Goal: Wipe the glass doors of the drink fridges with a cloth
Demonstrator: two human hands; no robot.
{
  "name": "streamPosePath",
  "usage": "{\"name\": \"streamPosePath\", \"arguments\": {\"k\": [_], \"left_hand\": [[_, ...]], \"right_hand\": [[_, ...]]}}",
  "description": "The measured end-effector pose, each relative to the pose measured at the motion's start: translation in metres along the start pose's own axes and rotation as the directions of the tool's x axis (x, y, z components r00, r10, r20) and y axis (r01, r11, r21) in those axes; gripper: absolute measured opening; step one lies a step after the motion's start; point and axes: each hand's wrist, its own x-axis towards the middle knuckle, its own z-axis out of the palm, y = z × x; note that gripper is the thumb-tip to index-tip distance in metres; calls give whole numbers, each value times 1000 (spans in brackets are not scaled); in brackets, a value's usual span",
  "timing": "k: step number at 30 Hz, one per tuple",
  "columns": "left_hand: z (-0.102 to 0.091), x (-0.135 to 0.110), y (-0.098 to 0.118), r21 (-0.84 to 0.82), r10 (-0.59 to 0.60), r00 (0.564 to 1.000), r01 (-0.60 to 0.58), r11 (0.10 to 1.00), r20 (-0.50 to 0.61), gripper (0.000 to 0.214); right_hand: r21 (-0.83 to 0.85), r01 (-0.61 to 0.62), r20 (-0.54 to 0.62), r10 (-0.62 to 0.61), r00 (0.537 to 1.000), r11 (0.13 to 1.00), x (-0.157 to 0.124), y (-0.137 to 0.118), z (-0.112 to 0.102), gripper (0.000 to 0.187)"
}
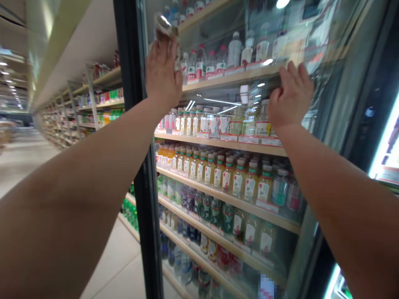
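Note:
Raised at the upper left, my left hand (164, 74) presses a crumpled cloth (166, 28) to the glass door (212, 94) of a drinks cooler. The cloth shows above the fingertips and beside the thumb, partly hidden by the hand. My right hand (291, 97) is up on the right side of the same pane, fingers stretched out and apart, apparently touching the glass. I see nothing held in it. Behind the pane, bottled drinks (218, 172) stand in rows on several shelves.
A black door frame (137, 166) runs down left of the glass. Further left, long store shelves (93, 97) with goods line an aisle with a pale tiled floor (115, 265). Lamps reflect in the glass. Another lit cooler (386, 153) stands at the right edge.

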Motion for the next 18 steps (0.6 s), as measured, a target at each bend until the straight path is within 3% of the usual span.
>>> {"name": "streamPosePath", "arguments": {"k": [2,3,5,7,9,15,18], "left_hand": [[2,0,11,-9,-85,996,85,996,-20,62],[3,-2,19,-14,-66,998,66,998,1,63],[5,-7,32,-32,87,993,-85,996,75,62],[6,-10,38,-58,269,956,-263,963,117,61],[7,-9,37,-59,335,937,-331,942,95,59],[13,-16,36,-58,45,999,-45,997,6,64],[18,-28,40,-61,80,996,-77,995,45,63]], "right_hand": [[-8,6,-11,-6,1000,1000,-1,-2,-1,66],[-15,3,-7,-3,1000,1000,-1,-3,-2,65],[-32,-12,12,12,1000,999,-3,-5,-5,63],[-46,-22,33,24,999,999,-4,-7,-8,62],[-55,-23,45,26,999,998,-3,-8,-10,61],[-56,-51,78,55,995,997,-1,-8,-9,64],[-38,-32,71,35,997,999,0,-8,-7,64]]}}
